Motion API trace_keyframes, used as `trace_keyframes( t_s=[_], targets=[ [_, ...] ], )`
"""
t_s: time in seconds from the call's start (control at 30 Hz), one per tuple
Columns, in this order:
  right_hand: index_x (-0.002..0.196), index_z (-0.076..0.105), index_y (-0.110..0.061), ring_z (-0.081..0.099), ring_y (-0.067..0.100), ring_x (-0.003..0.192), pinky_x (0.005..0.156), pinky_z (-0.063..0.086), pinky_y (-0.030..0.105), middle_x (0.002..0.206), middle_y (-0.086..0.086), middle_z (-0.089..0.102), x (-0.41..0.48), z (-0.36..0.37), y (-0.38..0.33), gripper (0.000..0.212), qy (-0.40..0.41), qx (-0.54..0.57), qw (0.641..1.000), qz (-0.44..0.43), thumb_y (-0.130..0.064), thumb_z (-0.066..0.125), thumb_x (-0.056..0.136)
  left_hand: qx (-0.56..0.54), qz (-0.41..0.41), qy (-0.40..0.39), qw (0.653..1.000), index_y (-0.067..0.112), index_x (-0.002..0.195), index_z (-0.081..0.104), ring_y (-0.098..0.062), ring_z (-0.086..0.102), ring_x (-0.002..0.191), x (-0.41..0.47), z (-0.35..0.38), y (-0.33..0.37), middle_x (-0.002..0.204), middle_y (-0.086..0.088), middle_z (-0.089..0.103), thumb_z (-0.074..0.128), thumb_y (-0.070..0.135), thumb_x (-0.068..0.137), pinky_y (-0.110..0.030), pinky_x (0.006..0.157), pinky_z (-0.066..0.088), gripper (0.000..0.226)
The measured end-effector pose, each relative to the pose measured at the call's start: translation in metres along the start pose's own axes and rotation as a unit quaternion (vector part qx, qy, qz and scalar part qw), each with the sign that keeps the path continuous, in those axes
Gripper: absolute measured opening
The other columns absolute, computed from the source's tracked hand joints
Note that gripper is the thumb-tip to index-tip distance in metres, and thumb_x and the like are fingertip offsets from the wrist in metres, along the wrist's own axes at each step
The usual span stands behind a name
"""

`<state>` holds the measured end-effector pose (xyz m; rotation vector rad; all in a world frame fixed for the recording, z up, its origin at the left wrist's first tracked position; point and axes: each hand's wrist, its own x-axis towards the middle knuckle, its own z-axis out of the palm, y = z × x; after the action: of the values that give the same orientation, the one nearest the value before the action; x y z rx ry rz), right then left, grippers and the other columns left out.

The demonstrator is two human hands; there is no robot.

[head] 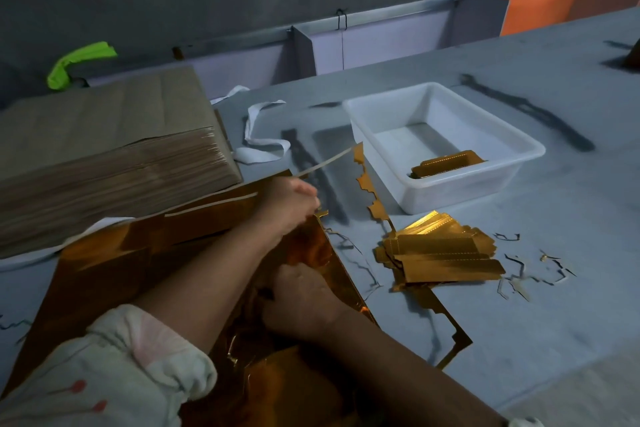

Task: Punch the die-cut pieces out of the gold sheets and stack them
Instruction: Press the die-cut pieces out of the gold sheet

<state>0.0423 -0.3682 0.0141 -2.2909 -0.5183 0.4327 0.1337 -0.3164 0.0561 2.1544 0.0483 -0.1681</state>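
Observation:
A large gold sheet [145,263] lies on the grey table in front of me. My left hand [289,204] is closed on the sheet's far right corner, and a thin jagged waste strip [367,180] trails up from there. My right hand [301,295] grips the crumpled right edge of the same sheet, lower down. To the right lies a loose pile of punched gold pieces [440,253]. A white plastic tub [450,184] behind it holds a few more gold pieces [446,163].
A tall stack of sheets, brown backs up [104,156], stands at the left. White strapping [259,146] lies behind my hands. Thin offcuts [530,270] litter the table at the right. A jagged gold frame scrap [453,333] lies near the front edge.

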Motion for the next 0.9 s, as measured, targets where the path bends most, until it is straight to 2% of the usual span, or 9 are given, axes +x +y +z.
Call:
trace_keyframes(
  t_s=[0.1, 0.17, 0.23, 0.3, 0.4, 0.6, 0.73, 0.8, 0.9],
  targets=[
    [0.113, 0.065, -0.021, 0.067, 0.020, 0.097, 0.086, 0.058, 0.035, 0.106, 0.006, 0.067, 0.005, -0.001, 0.000, 0.019, -0.010, 0.019, 1.000, 0.016, -0.024, 0.051, 0.100, 0.102, 0.007, 0.076, 0.992, 0.021, 0.121, 0.064, -0.005, 0.054, 0.083, 0.018, -0.027, -0.024, 0.121, -0.001, 0.063, 0.067, 0.002, 0.084, -0.020, 0.065, 0.043, 0.042],
    [0.114, 0.065, -0.021, 0.065, 0.021, 0.099, 0.088, 0.057, 0.036, 0.108, 0.006, 0.066, 0.007, -0.002, 0.000, 0.021, -0.021, 0.018, 0.999, 0.020, -0.024, 0.050, 0.100, 0.175, 0.003, 0.096, 0.980, 0.031, 0.131, 0.055, -0.008, 0.052, 0.096, 0.026, -0.040, -0.040, 0.134, 0.002, 0.051, 0.065, 0.001, 0.081, -0.020, 0.061, 0.041, 0.059],
    [0.114, 0.065, -0.022, 0.065, 0.020, 0.100, 0.090, 0.056, 0.037, 0.109, 0.005, 0.066, 0.009, -0.003, -0.001, 0.021, -0.028, 0.012, 0.999, 0.025, -0.025, 0.049, 0.100, 0.226, -0.002, 0.081, 0.971, 0.037, 0.139, 0.045, -0.020, 0.046, 0.123, 0.029, -0.047, -0.054, 0.146, 0.002, 0.039, 0.064, 0.002, 0.078, -0.033, 0.081, 0.052, 0.073],
    [0.113, 0.065, -0.022, 0.064, 0.019, 0.101, 0.091, 0.055, 0.037, 0.109, 0.005, 0.066, 0.012, -0.005, -0.001, 0.020, -0.039, 0.009, 0.999, 0.030, -0.024, 0.050, 0.100, 0.280, -0.005, 0.056, 0.958, 0.039, 0.144, 0.038, -0.025, 0.032, 0.138, 0.030, -0.048, -0.062, 0.153, 0.003, 0.032, 0.066, 0.006, 0.077, -0.045, 0.106, 0.041, 0.079],
    [0.113, 0.065, -0.021, 0.063, 0.019, 0.103, 0.094, 0.054, 0.038, 0.111, 0.005, 0.065, 0.013, -0.009, -0.001, 0.021, -0.046, 0.015, 0.998, 0.032, -0.023, 0.050, 0.099, 0.343, 0.016, 0.053, 0.938, 0.038, 0.145, 0.038, -0.023, 0.024, 0.144, 0.030, -0.046, -0.071, 0.155, 0.003, 0.031, 0.068, 0.016, 0.081, -0.047, 0.116, 0.026, 0.074],
    [0.115, 0.065, -0.019, 0.062, 0.017, 0.102, 0.093, 0.053, 0.036, 0.112, 0.005, 0.065, 0.014, -0.012, -0.002, 0.021, -0.070, 0.007, 0.997, 0.027, -0.022, 0.050, 0.100, 0.303, 0.048, 0.077, 0.949, 0.027, 0.135, 0.055, -0.021, 0.043, 0.131, 0.026, -0.040, -0.080, 0.143, -0.002, 0.047, 0.055, 0.024, 0.098, -0.032, 0.100, 0.038, 0.037],
    [0.102, 0.061, -0.024, 0.060, 0.012, 0.075, 0.061, 0.049, 0.022, 0.095, 0.001, 0.064, 0.022, -0.020, 0.002, 0.013, -0.063, 0.119, 0.988, 0.069, -0.018, 0.049, 0.101, 0.260, 0.084, 0.111, 0.956, 0.024, 0.131, 0.060, -0.018, 0.054, 0.113, 0.018, -0.043, -0.076, 0.128, -0.004, 0.058, 0.050, 0.024, 0.101, -0.026, 0.084, 0.039, 0.031],
    [0.096, 0.058, -0.024, 0.062, 0.013, 0.072, 0.058, 0.049, 0.023, 0.092, 0.001, 0.064, 0.028, -0.024, 0.002, 0.011, 0.019, 0.258, 0.959, 0.118, -0.026, 0.049, 0.102, 0.253, 0.108, 0.124, 0.953, 0.022, 0.130, 0.061, -0.018, 0.055, 0.108, 0.012, -0.045, -0.072, 0.124, -0.005, 0.061, 0.050, 0.024, 0.101, -0.027, 0.083, 0.041, 0.032],
    [0.101, 0.064, -0.017, 0.068, 0.019, 0.082, 0.065, 0.054, 0.028, 0.090, 0.005, 0.068, 0.041, -0.030, 0.007, 0.028, 0.104, 0.494, 0.847, 0.167, -0.043, 0.056, 0.097, 0.245, 0.135, 0.124, 0.952, 0.025, 0.131, 0.061, -0.019, 0.056, 0.109, -0.003, -0.045, -0.068, 0.123, -0.004, 0.062, 0.050, 0.023, 0.101, -0.031, 0.087, 0.046, 0.032]
  ],
)
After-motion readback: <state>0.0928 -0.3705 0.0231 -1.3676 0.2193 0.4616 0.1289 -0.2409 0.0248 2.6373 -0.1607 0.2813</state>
